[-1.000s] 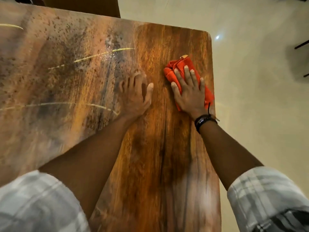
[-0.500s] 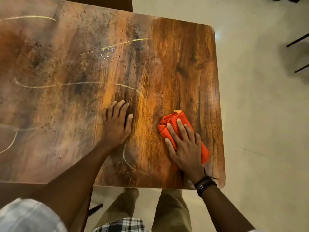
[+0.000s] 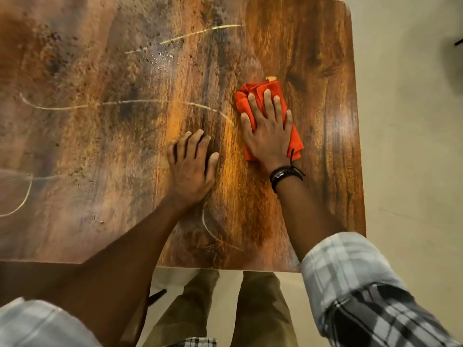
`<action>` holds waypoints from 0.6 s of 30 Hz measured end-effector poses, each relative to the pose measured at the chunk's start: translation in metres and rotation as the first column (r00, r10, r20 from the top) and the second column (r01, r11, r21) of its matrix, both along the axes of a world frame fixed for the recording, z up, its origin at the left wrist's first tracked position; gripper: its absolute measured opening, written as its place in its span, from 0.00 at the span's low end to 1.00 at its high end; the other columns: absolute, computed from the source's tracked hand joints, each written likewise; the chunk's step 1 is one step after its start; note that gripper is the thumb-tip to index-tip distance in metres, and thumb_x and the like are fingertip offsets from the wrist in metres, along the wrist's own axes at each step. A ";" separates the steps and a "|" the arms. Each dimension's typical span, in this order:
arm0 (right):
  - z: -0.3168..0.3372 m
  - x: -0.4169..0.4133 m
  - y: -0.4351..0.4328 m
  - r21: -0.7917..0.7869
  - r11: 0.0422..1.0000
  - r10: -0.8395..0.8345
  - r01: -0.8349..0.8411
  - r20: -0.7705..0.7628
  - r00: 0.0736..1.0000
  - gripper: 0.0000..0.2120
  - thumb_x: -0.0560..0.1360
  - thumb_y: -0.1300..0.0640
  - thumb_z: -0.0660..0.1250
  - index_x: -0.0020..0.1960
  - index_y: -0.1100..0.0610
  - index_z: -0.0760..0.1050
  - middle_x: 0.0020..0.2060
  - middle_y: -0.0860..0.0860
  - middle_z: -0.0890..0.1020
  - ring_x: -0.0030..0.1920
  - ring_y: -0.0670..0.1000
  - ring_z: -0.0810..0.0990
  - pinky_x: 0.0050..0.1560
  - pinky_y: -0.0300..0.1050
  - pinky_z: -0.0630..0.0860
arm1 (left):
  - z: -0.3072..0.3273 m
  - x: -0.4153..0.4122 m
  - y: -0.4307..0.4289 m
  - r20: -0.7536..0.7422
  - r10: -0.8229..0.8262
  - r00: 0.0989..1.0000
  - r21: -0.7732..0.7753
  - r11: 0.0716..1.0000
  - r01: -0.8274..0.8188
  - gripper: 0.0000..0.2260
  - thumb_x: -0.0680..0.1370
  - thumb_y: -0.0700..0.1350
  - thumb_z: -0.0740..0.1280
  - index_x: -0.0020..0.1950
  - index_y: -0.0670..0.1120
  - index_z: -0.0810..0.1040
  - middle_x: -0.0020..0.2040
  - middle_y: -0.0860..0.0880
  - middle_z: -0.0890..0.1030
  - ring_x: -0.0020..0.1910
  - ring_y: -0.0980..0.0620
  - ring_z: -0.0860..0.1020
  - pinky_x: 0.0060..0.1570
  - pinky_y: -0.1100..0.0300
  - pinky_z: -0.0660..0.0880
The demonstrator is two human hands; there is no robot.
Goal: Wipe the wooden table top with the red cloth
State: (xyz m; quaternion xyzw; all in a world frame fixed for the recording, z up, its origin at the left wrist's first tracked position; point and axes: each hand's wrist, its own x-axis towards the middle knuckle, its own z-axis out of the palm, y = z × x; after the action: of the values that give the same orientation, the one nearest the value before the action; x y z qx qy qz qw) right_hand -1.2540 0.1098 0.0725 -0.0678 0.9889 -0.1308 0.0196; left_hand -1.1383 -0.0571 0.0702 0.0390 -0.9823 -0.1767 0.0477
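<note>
From my head camera I look down on the wooden tabletop (image 3: pixel 313 58), which fills most of the view, with its far right corner rounded and its near edge just in front of my legs.

The red cloth (image 3: pixel 255 93) lies folded on the right part of the tabletop, nearer the right edge than the middle and apart from that edge. A small tan tag (image 3: pixel 271 78) sticks out at its far end.

My right hand (image 3: pixel 269 136) lies flat on top of the cloth. The grip there is wide: the fingers are straight and spread, and they press down on the fabric without curling round it. Red shows beyond my fingertips and beside my wrist. A dark corded wristband (image 3: pixel 283 174) sits on that wrist.

My left hand (image 3: pixel 191 171) rests palm down on the bare wood just left of the cloth, not touching it. Its grip is wide too and holds nothing, with the fingers straight and close together.

Pale curved streaks (image 3: pixel 200 32) cross the middle and left of the tabletop, and there are dark specks and a patch of small droplets (image 3: pixel 162 56) toward the far side. The strip of wood right of the cloth looks darker and glossier.

Both forearms are bare up to rolled checked sleeves (image 3: pixel 350 284). Below the near edge I see my olive trousers (image 3: pixel 263 309) and the pale floor (image 3: pixel 413 146).
</note>
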 end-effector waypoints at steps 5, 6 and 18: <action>0.007 0.113 -0.003 -0.025 0.998 0.055 -0.055 -0.008 0.998 0.27 0.82 0.40 0.49 0.80 0.44 0.55 0.81 0.50 0.55 0.81 0.52 0.50 0.78 0.61 0.49 | 0.005 0.003 -0.001 -0.009 0.002 1.000 0.047 0.999 -0.001 0.23 0.83 0.55 0.52 0.72 0.44 0.69 0.74 0.44 0.69 0.73 0.43 0.65 0.73 0.41 0.55; 0.010 0.144 -0.003 -0.023 0.997 0.070 -0.070 0.013 0.997 0.27 0.83 0.40 0.50 0.80 0.43 0.54 0.81 0.49 0.53 0.81 0.51 0.48 0.78 0.61 0.49 | 0.005 0.003 -0.001 -0.016 0.003 1.000 0.060 0.998 -0.002 0.23 0.83 0.56 0.52 0.72 0.44 0.68 0.74 0.44 0.68 0.72 0.43 0.66 0.73 0.42 0.55; 0.010 0.161 -0.018 0.078 0.991 0.106 -0.107 0.023 0.994 0.28 0.83 0.41 0.48 0.81 0.46 0.53 0.81 0.52 0.53 0.81 0.53 0.49 0.78 0.63 0.49 | 0.009 0.005 -0.005 -0.058 -0.011 0.998 0.232 0.973 0.024 0.24 0.83 0.55 0.49 0.70 0.42 0.70 0.71 0.44 0.71 0.72 0.45 0.67 0.72 0.41 0.59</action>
State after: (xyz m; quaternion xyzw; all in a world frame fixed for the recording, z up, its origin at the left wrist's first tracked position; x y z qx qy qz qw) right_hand -1.0929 0.0919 0.0828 -0.1184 0.9881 -0.0908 0.0384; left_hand -1.1334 -0.0621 0.0791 0.0306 -0.9535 -0.2917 0.0692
